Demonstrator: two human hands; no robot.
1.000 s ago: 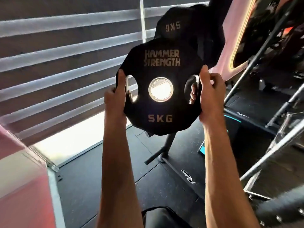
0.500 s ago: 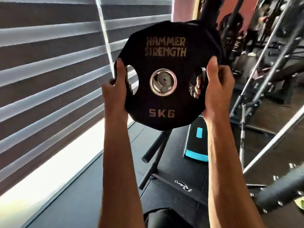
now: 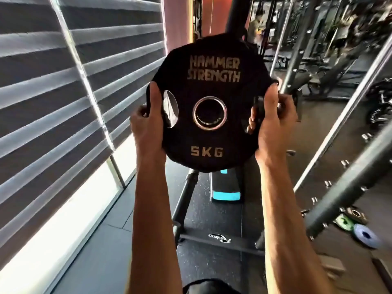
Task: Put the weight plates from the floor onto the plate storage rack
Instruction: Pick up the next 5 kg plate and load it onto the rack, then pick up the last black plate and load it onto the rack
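A black 5 kg weight plate (image 3: 212, 145) marked HAMMER STRENGTH is held upright at chest height in front of me. My left hand (image 3: 148, 126) grips its left edge, thumb on the face beside the left grip hole. My right hand (image 3: 270, 124) grips the right edge, fingers curled through the right grip hole. The plate's steel-ringed centre hole shows dark behind it. The black upright post of the plate storage rack (image 3: 236, 15) rises just behind the plate, and its floor legs (image 3: 184, 200) show below. Small coloured plates (image 3: 364, 234) lie on the floor at the right.
A window with striped blinds (image 3: 63, 102) runs along the left. A black and teal step platform (image 3: 227, 187) lies on the floor beyond the rack base. Slanted steel bars of a gym rig (image 3: 339, 128) cross the right side. More machines stand at the back right.
The view has swung right. The plate stays in both hands at the same height and now lines up in front of the rack post; its centre hole went from bright to dark.
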